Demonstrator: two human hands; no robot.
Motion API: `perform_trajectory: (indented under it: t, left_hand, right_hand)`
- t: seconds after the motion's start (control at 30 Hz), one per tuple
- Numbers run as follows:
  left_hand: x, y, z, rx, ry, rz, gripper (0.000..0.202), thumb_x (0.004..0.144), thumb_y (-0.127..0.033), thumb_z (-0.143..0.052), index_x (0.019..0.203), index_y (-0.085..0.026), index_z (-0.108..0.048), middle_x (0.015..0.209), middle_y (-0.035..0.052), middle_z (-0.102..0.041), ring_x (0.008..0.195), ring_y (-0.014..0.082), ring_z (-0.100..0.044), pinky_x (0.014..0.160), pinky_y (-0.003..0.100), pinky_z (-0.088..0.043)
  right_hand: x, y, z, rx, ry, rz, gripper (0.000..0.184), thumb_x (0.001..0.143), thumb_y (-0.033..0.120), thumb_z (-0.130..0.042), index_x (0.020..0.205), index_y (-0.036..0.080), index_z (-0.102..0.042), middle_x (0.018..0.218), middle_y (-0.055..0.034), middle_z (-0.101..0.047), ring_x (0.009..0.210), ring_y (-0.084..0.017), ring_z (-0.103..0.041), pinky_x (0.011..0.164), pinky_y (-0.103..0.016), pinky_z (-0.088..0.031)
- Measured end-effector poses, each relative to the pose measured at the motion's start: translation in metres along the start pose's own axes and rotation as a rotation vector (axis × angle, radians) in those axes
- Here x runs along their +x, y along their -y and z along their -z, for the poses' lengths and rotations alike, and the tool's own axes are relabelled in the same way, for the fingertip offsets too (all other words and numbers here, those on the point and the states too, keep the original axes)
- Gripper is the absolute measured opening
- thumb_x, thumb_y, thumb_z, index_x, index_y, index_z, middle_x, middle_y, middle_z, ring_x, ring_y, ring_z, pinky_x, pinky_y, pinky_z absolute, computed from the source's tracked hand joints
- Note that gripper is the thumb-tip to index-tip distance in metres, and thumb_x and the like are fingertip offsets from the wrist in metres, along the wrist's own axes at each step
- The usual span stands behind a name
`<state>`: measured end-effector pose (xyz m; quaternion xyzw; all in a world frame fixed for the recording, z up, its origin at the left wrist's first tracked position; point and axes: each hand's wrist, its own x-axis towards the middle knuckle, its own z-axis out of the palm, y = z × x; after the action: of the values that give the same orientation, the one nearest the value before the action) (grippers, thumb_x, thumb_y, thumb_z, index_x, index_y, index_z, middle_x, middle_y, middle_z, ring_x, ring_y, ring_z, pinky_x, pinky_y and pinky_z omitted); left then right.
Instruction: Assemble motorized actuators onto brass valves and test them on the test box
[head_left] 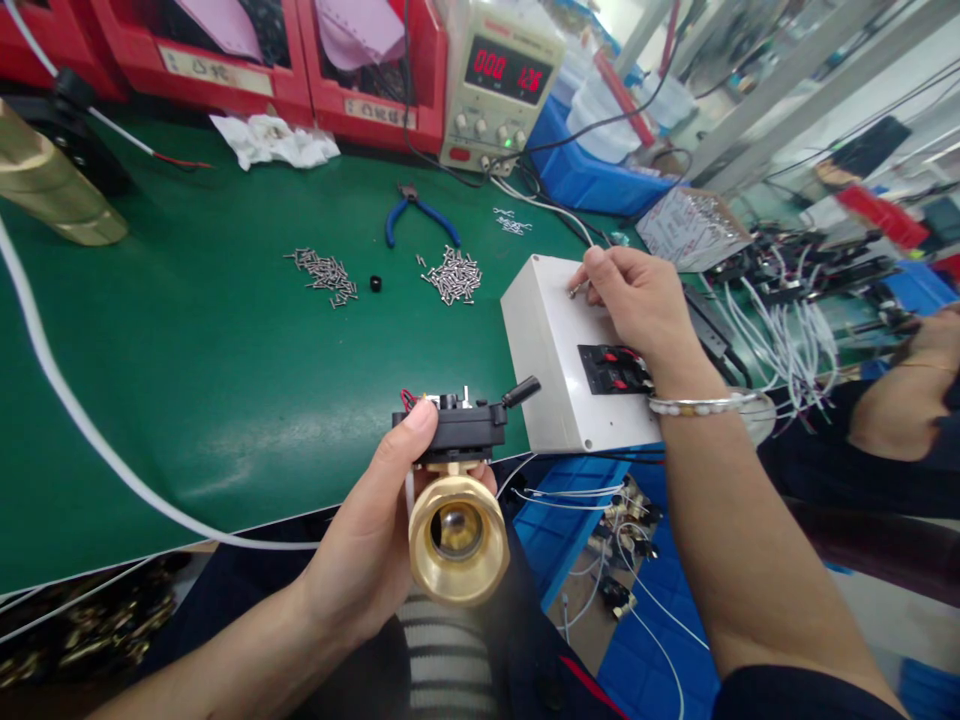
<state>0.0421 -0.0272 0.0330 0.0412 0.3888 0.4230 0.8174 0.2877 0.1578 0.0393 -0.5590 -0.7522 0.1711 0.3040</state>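
My left hand is closed around a brass ball valve with a black actuator on top. The valve's round opening faces me, and a shiny ball shows inside. Red wires and a small board stick up from the actuator, and a black lever points right. My right hand is over a white switch box, with thumb and forefinger closed at a small metal toggle switch. Black terminals with red tabs sit on the box face, partly behind my wrist.
On the green bench lie two piles of screws, blue-handled cutters and a black ring. A lit power supply stands behind, beside red bins. Another person's arm is at right. Another brass valve stands left.
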Motion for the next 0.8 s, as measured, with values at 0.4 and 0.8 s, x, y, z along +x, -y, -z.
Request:
perform_trajectory:
  t: [0.4,0.8]
  left_hand:
    - [-0.0007,-0.0011,-0.0014,0.016,0.015,-0.005,0.054,0.080,-0.065,-0.075,0.084,-0.012,-0.073,0.080,0.0070,-0.066,0.070,0.0168,-0.062,0.068,0.026,-0.056]
    - [0.0058,0.0036,0.0039,-0.003,0.038,-0.041,0.054,0.082,-0.066,-0.073,0.085,-0.012,-0.074,0.080,0.0074,-0.066,0.077,0.0180,-0.063,0.079,0.027,-0.058]
  right_hand:
    - [-0.0001,-0.0017,-0.0001,0.006,-0.005,0.001,0.062,0.093,0.080,-0.055,0.076,0.022,-0.069,0.064,-0.0028,-0.055,0.064,-0.016,-0.057,0.064,-0.033,-0.048]
    - [0.0004,0.0022,-0.0019,0.022,-0.010,-0.027,0.055,0.099,0.068,-0.058,0.074,0.020,-0.068,0.061,-0.0003,-0.053,0.059,-0.013,-0.052,0.061,-0.028,-0.044]
